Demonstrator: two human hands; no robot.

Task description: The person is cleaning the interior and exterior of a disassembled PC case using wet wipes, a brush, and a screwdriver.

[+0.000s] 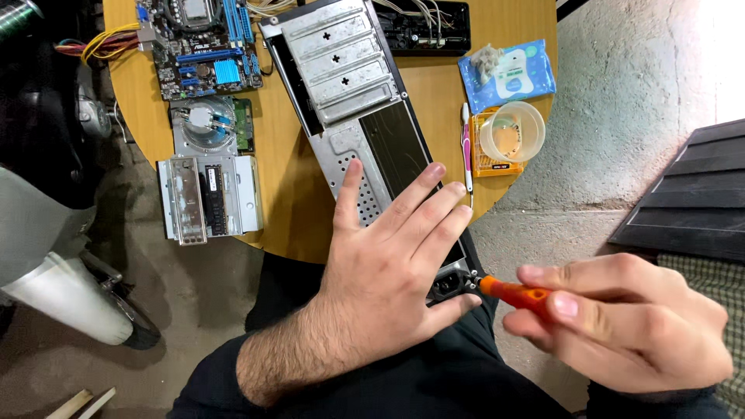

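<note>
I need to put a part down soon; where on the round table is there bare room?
The widest bare wood on the round table lies between the metal bracket and the computer case. A smaller strip runs between the case and the toothbrush. The far edge is crowded by the motherboard, and the right edge by the wipes pack and plastic cup.

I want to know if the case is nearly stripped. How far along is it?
Done: motherboard and cooler fan lie out on the table. In hand: left hand steadies the computer case, right hand holds an orange screwdriver at its power-socket corner. Left: that end remains attached.
</note>
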